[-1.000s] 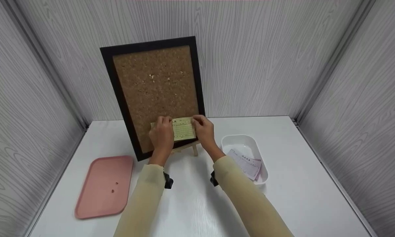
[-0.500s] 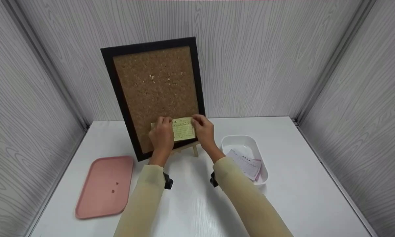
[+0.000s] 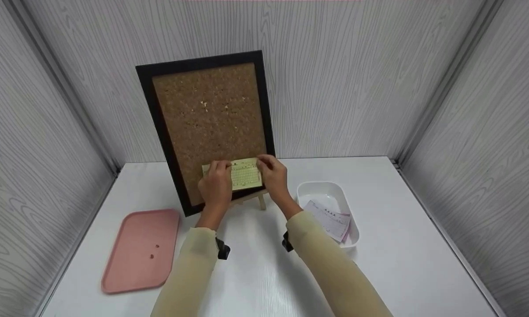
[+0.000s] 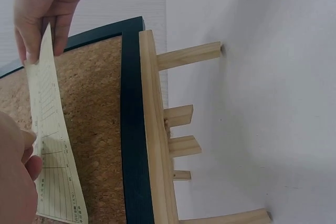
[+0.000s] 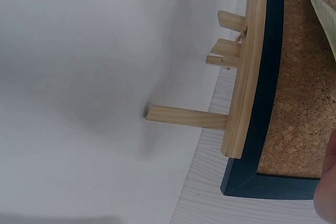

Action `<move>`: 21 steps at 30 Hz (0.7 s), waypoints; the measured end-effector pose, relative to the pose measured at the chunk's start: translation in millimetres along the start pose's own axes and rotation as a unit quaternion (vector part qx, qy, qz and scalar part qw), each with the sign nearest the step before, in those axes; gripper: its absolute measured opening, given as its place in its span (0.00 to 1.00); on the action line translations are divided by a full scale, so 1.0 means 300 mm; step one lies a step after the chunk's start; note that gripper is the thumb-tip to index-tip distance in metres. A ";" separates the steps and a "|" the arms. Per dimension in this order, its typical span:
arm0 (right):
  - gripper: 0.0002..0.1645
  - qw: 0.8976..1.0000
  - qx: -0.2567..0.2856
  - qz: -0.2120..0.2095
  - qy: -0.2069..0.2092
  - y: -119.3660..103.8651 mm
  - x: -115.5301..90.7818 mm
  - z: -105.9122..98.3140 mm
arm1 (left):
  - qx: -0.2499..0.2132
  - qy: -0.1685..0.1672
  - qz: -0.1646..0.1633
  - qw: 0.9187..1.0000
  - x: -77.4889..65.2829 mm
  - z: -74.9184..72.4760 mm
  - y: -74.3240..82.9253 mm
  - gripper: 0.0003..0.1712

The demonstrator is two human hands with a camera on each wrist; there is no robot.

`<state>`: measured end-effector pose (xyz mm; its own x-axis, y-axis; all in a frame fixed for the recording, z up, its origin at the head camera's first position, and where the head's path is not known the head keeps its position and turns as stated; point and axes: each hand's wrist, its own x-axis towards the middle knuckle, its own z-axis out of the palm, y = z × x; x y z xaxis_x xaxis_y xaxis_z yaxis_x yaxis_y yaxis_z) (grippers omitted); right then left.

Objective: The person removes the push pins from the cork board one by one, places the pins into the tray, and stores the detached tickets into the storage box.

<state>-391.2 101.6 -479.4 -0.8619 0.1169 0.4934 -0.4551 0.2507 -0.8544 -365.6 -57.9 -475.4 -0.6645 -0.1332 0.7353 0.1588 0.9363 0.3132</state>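
A yellow printed paper form (image 3: 245, 174) lies against the lower part of a black-framed cork board (image 3: 211, 114), which leans on a wooden easel (image 4: 157, 129). My left hand (image 3: 216, 182) covers the form's left part, its curled fingers at the top edge; whether a small item is between those fingers is hidden. At the upper right corner, my right hand (image 3: 274, 176) pinches the form between thumb and fingers. Seen in the left wrist view, the form bows slightly away from the cork. Only a bit of the right hand shows in the right wrist view.
A pink tray (image 3: 134, 229) with two small dark items (image 3: 152, 256) stands at the left. To the right is a white dish (image 3: 321, 186) with pale pink paper slips (image 3: 330, 220) inside. Grey wood-grain walls (image 3: 356, 79) enclose the white table (image 3: 401, 246).
My left wrist has dropped slightly and shifted left, and the left fingers lie a little lower along the form's top edge. My right hand keeps its grip at the corner.
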 end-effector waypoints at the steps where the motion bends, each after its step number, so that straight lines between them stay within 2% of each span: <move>1: 0.09 1.000 0.001 0.000 0.000 -0.001 -0.001 -0.001 | -0.012 0.003 -0.005 1.000 -0.005 -0.006 -0.003 0.06; 6: 0.10 1.000 0.010 0.000 -0.001 -0.009 -0.008 -0.012 | -0.069 0.015 -0.022 0.997 -0.033 -0.042 -0.021 0.05; 13: 0.12 1.000 0.024 -0.003 0.002 -0.012 -0.028 -0.051 | -0.095 0.015 -0.028 0.995 -0.091 -0.094 -0.046 0.05; 21: 0.11 1.000 0.017 -0.004 0.003 -0.139 -0.091 -0.143 | -0.130 -0.002 -0.047 0.990 -0.177 -0.152 -0.102 0.06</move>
<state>-339.0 129.3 -450.1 -0.8568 0.1211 0.5013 -0.4693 0.2196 -0.8553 -302.0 -94.3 -496.6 -0.6878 -0.2139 0.6937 0.2784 0.8048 0.5242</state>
